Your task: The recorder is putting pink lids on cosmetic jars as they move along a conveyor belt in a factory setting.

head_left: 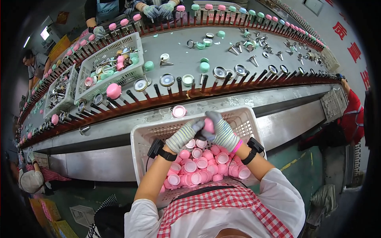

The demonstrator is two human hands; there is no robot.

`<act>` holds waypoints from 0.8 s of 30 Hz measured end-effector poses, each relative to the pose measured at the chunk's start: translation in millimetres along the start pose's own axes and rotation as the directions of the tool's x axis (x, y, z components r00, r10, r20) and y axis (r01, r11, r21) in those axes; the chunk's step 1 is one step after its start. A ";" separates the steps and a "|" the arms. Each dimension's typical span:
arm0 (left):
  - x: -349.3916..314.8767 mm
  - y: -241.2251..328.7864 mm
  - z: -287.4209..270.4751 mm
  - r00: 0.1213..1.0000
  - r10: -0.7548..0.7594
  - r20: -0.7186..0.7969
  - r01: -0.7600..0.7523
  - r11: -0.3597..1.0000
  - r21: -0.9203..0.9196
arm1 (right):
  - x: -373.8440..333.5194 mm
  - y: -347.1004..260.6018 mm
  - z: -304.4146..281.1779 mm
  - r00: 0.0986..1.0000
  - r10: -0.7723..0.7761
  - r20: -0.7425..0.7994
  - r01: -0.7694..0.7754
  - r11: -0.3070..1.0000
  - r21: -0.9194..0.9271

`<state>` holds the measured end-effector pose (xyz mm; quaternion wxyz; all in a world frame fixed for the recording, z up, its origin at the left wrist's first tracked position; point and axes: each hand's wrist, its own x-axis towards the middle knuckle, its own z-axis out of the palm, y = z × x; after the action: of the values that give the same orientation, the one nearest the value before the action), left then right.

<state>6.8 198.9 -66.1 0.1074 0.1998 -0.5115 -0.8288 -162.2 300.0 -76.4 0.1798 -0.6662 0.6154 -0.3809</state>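
Both my hands wear striped knit gloves with grey fingertips and meet above a white plastic basket point(137, 158). A small rounded pink cap point(208, 125) is between them. My right hand point(223, 130) is closed round it from the right. The fingers of my left hand point(183, 135) are bent against the cap's left side; its underside is hidden by the fingers. Below, the basket holds a heap of pink caps point(201, 162), many with pale round open ends up. Another pink cap point(179, 111) rests on the metal ledge just beyond the basket's far rim.
Past the ledge runs a line of dark upright pegs point(158, 90), some topped with metal discs or pink caps. On the grey table point(174, 47) lie loose metal stems point(254, 60) and green caps point(204, 66). A crate of mixed parts point(137, 43) stands left. Co-workers point(351, 115) work around.
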 end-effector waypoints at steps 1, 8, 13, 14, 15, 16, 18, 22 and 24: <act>3.6 12.6 0.7 0.998 -0.063 -0.002 0.063 0.998 0.010 | 2.9 1.3 0.0 0.981 0.157 -0.113 -0.132 0.971 0.200; 64.2 23.0 -37.1 0.759 0.650 -0.042 -0.166 0.256 0.952 | 26.7 17.1 -9.5 0.944 0.268 -0.193 -0.188 0.916 0.355; 71.0 27.4 -22.2 0.811 0.567 -0.145 0.061 0.164 0.985 | 20.6 12.4 -19.0 0.908 0.417 -0.033 -0.283 0.672 0.684; 70.7 28.1 -24.2 0.801 0.573 -0.171 0.087 0.171 0.981 | 19.7 13.9 -19.1 0.908 0.419 -0.031 -0.286 0.670 0.685; 71.5 29.9 -25.3 0.790 0.582 -0.194 0.110 0.178 0.978 | 19.7 17.0 -23.6 0.901 0.432 -0.039 -0.300 0.685 0.664; 73.2 28.3 -28.8 0.772 0.598 -0.213 0.103 0.212 0.972 | 20.6 19.5 -28.2 0.895 0.444 -0.046 -0.313 0.699 0.643; 74.5 28.6 -33.5 0.764 0.585 -0.271 0.070 0.343 0.937 | 24.5 25.6 -37.8 0.904 0.403 -0.143 -0.242 0.757 0.607; 75.7 23.8 -39.2 0.678 0.652 -0.341 0.055 0.417 0.907 | 50.6 70.6 -93.8 0.827 0.164 -0.537 -0.083 0.982 0.172; 71.9 18.7 -48.0 0.613 0.678 -0.406 0.021 0.499 0.866 | 71.7 69.1 -128.5 0.785 0.131 -0.606 -0.175 0.984 -0.014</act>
<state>-37.1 124.3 -84.4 0.3653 0.4147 -0.7732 -0.3110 -306.5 248.5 -21.9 -0.0183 -0.4642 0.7054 -0.5353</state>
